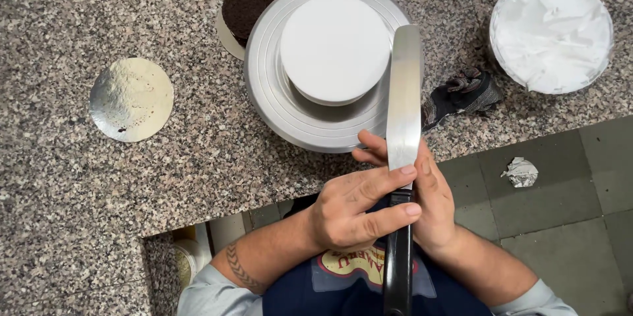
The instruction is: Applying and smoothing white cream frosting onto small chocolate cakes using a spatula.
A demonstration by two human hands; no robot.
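A: Where is the spatula [403, 101]?

B: Over the counter's [79, 177] near edge, blade flat and pointing away, its tip above the turntable's [270, 92] right rim. The black handle runs back toward the person's body.

A: Who grips it?

B: Both hands. The left hand [349, 207] pinches the blade's base, fingers closed on it; the right hand [432, 200] cups it from behind.

A: And around it?

B: A white frosted cake [334, 49] on the turntable, a dark sponge [247, 2] behind, a foil board [130, 98] left, a cream bowl [550, 32] and a cloth [461, 95] right.
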